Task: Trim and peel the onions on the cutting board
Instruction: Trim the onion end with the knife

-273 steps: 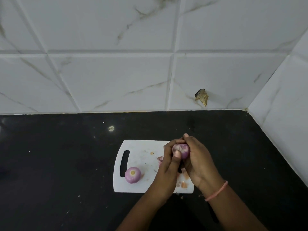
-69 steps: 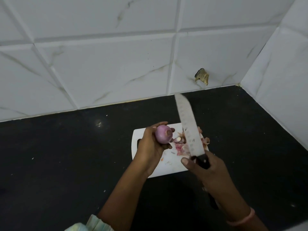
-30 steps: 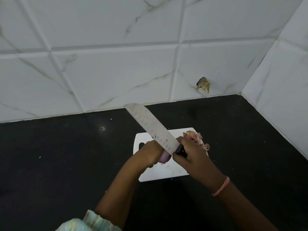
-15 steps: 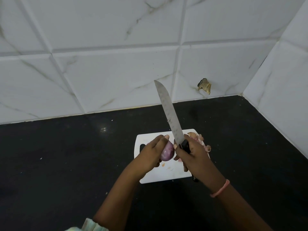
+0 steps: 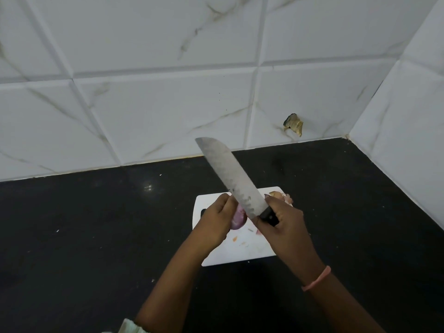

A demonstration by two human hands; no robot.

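On black countertop (image 5: 96, 236), white cutting board (image 5: 240, 257), marbled tile walls (image 5: 156, 104)

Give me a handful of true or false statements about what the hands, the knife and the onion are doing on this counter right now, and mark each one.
1. The right hand grips the knife by its black handle. True.
2. The left hand holds a purple onion. True.
3. The knife lies flat on the cutting board. False: it is lifted, with the blade pointing up and away towards the tiled wall.
4. The cutting board is black. False: it is white and sits on a black countertop.
5. Peel scraps lie at the far right corner of the board. True.
6. The pink band is on the left wrist. False: it is on the right wrist.
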